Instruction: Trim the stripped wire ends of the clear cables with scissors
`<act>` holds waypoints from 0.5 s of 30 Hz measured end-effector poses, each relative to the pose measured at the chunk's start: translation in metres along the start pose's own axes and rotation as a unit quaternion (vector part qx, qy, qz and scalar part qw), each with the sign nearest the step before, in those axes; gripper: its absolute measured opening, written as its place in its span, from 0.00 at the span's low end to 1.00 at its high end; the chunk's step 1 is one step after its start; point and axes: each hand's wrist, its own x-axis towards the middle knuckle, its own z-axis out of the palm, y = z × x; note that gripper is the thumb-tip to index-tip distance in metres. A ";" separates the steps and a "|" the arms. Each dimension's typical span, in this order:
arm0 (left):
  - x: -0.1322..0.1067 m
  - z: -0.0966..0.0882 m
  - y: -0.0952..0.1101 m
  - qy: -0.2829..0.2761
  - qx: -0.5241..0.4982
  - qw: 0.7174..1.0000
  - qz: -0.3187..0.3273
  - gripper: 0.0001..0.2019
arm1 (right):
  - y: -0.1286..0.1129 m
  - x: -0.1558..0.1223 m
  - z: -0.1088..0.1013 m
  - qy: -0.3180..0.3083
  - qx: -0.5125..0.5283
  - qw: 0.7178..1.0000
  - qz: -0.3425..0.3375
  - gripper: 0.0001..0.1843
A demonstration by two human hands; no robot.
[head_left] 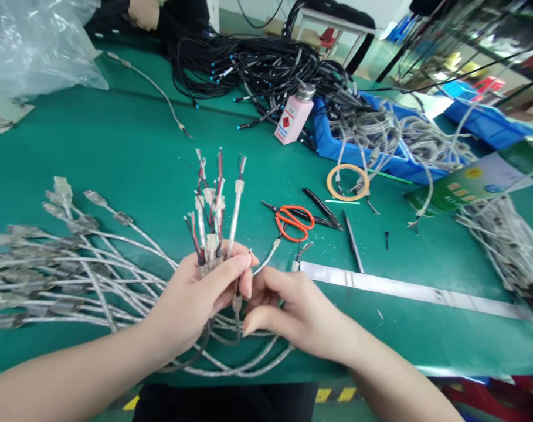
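Note:
My left hand (213,278) is closed round a bunch of clear-jacketed cables (211,234), their stripped ends with red, black and white wires pointing up. From this bunch the cables run left across the table to several USB-type plugs (64,190) with grey ferrite lumps. Close beside it, my right hand (284,310) has its fingers curled at the cables; a single cable end (270,253) sticks out above it. What its fingertips pinch is partly hidden. Right of the hands lie orange-handled scissors (295,223), black pliers (321,208) and a black pen-like tool (353,241).
A metal ruler strip (407,287) lies to the right. Farther back stand a pink bottle (295,114), blue bins (336,140) of cables, a tape ring (329,181) and a black cable heap (248,64). Plastic bags (37,53) lie far left. Another person's hand (143,13) shows behind.

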 end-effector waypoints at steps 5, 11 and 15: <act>0.000 -0.003 -0.003 0.025 0.025 0.999 -0.010 0.09 | -0.010 -0.007 -0.061 0.184 -0.144 0.972 0.039 0.17; 0.000 -0.005 -0.005 -0.001 0.074 0.997 -0.007 0.11 | 0.026 -0.038 -0.118 0.380 -0.321 0.851 0.172 0.15; 0.000 -0.002 -0.003 0.014 0.100 0.995 -0.005 0.14 | 0.057 -0.043 -0.133 0.373 -0.334 0.826 0.257 0.11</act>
